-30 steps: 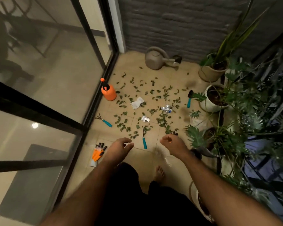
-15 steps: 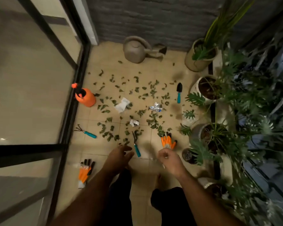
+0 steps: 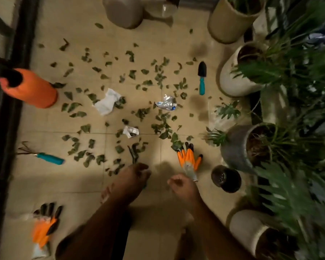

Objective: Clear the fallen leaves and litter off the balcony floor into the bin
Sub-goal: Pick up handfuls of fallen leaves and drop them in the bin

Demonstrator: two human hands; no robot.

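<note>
Several green leaves [image 3: 159, 126] lie scattered over the tan floor tiles [image 3: 45, 184]. Among them are a crumpled white paper [image 3: 107, 102], a silver wrapper [image 3: 166, 103] and a small paper scrap [image 3: 131, 131]. My left hand [image 3: 131, 177] hangs with loosely curled fingers over the handle of a small hand fork [image 3: 132, 154], whose prongs show just beyond my fingertips. My right hand [image 3: 182, 186] is loosely curled and holds nothing, right beside the cuff of an orange glove [image 3: 189, 160]. No bin is in view.
An orange sprayer [image 3: 28, 87], a teal-handled rake [image 3: 49, 158] and a second glove [image 3: 44, 228] lie along the dark door frame [image 3: 8, 128]. A trowel [image 3: 202, 77], a watering can [image 3: 124, 12] and several plant pots [image 3: 236, 149] crowd the back and right.
The view has dropped much closer to the floor. Both hands have gone down: the left now covers the hand fork's handle, the right has come beside the orange glove.
</note>
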